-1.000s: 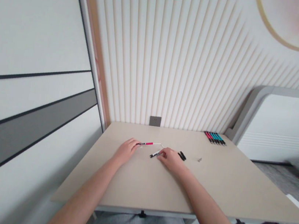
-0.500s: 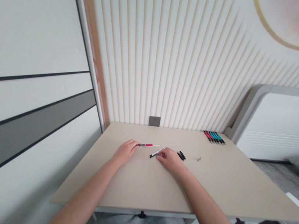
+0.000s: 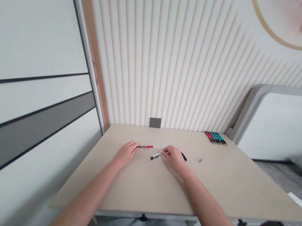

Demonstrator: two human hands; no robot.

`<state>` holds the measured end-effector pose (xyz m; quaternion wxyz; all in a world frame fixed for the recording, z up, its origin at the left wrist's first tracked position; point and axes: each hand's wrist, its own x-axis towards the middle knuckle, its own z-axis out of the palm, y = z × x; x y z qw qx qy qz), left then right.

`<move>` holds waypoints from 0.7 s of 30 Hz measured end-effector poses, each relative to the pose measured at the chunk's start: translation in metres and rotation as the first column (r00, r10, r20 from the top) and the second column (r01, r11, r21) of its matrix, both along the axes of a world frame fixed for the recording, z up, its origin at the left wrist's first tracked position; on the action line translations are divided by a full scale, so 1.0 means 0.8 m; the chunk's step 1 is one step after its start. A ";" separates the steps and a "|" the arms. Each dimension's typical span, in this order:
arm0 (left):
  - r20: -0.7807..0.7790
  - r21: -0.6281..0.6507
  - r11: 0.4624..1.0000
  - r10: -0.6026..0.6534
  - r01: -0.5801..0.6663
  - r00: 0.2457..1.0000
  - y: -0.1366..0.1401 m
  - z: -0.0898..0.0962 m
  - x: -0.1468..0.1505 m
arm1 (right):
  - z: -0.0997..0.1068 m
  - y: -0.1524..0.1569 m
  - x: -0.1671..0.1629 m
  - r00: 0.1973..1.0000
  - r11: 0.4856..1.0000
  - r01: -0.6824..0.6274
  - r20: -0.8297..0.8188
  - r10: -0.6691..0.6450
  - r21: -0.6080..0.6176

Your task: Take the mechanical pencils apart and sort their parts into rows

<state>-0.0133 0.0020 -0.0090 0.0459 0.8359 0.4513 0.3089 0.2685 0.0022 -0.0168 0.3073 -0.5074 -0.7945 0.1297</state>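
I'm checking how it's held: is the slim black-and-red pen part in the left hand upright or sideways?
Sideways: the slim black-and-red pen part stretches from the left hand crosswise toward the right hand.

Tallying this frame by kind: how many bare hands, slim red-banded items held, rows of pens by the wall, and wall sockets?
Hands: 2 (left hand, right hand)
Slim red-banded item: 1
Row of pens: 1
Wall socket: 1
Total: 5
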 end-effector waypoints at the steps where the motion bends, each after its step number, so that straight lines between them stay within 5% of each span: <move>1: -0.003 -0.001 1.000 0.006 -0.006 1.000 0.000 0.000 0.000 | 0.001 0.002 0.004 0.999 0.999 0.035 -0.028 -0.035 0.016; 5: -0.007 -0.004 1.000 0.012 -0.012 1.000 0.000 0.000 0.000 | 0.003 0.009 0.016 0.988 0.992 0.122 -0.094 -0.120 0.020; 21: -0.011 -0.013 1.000 -0.001 0.001 1.000 0.001 -0.003 0.000 | -0.002 0.010 0.015 0.990 0.994 0.109 -0.089 -0.107 0.018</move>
